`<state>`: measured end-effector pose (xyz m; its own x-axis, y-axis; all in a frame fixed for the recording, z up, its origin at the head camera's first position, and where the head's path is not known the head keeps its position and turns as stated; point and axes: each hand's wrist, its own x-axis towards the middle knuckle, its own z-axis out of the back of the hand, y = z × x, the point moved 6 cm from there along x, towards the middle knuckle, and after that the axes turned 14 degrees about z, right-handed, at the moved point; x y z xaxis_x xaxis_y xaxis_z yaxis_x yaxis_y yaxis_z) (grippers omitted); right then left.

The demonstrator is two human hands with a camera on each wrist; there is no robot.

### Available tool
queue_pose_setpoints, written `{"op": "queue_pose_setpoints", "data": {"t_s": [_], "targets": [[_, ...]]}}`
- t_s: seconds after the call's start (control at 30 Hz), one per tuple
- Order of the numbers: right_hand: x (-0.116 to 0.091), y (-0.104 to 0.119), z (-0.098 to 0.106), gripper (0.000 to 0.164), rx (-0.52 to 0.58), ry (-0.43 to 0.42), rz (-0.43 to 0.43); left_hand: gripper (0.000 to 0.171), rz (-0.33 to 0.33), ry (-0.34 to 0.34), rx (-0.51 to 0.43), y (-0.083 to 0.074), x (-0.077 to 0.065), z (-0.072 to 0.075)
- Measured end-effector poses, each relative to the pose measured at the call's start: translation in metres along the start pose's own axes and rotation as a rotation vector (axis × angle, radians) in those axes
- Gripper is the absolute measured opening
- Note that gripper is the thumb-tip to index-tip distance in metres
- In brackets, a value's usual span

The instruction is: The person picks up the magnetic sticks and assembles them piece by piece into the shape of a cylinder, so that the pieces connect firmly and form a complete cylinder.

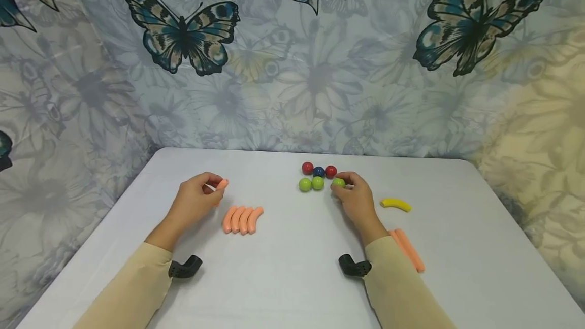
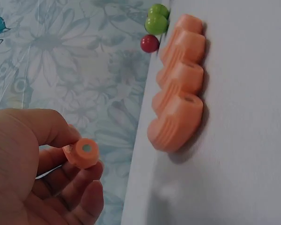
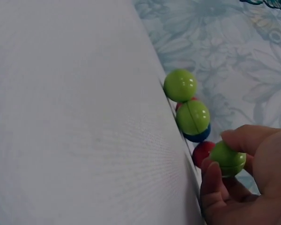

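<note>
My left hand (image 1: 197,194) pinches an orange magnetic rod (image 2: 84,152) between thumb and fingers, its round end with a small grey disc facing the left wrist camera. Just right of that hand, several curved orange rods (image 1: 243,220) lie side by side in a row on the table. With thumb and fingertips, my right hand (image 1: 358,199) grips a green ball (image 3: 228,158). Left of it sit two more green balls (image 1: 311,184). Behind these are two red balls (image 1: 307,168) with a blue ball (image 1: 319,172) between them.
A white table (image 1: 283,278) carries everything, its far edge against a butterfly-patterned cloth (image 1: 315,80). To the right lies a curved yellow rod (image 1: 395,204). Two straight orange rods (image 1: 409,250) lie beside the right forearm, partly hidden by the sleeve (image 1: 397,283).
</note>
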<state>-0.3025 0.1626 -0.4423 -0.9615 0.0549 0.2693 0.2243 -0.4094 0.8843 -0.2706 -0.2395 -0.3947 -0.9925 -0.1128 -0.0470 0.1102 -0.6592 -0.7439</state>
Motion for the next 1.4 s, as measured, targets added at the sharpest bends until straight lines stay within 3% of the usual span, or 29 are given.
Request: {"op": "queue_pose_setpoints", "data": {"t_s": [0.33, 0.57, 0.63, 0.73, 0.83, 0.97, 1.13, 1.4], "targets": [[-0.002, 0.019, -0.005, 0.040, 0.089, 0.081, -0.013, 0.030, -0.091, 0.122, -0.037, -0.047, -0.019, -0.033], [-0.010, 0.026, -0.012, 0.039, 0.035, 0.208, 0.011, 0.023, -0.060, 0.273, -0.143, -0.063, -0.026, -0.070], [-0.014, 0.027, -0.013, 0.038, 0.002, 0.244, 0.018, 0.017, -0.113, 0.268, -0.119, -0.069, -0.026, -0.079], [-0.020, 0.027, -0.012, 0.037, -0.034, 0.304, 0.010, 0.009, -0.227, 0.203, -0.031, -0.078, -0.029, -0.089], [-0.027, 0.025, -0.010, 0.035, -0.069, 0.374, -0.004, 0.006, -0.295, 0.160, 0.042, -0.086, -0.033, -0.101], [-0.036, 0.022, -0.009, 0.031, -0.095, 0.428, 0.015, 0.007, -0.310, 0.173, 0.093, -0.094, -0.039, -0.117], [-0.042, 0.017, -0.009, 0.030, -0.120, 0.419, 0.059, 0.010, -0.329, 0.199, 0.150, -0.101, -0.042, -0.135], [-0.044, 0.013, -0.010, 0.034, -0.105, 0.404, 0.131, 0.012, -0.326, 0.196, 0.193, -0.097, -0.042, -0.152]]}}
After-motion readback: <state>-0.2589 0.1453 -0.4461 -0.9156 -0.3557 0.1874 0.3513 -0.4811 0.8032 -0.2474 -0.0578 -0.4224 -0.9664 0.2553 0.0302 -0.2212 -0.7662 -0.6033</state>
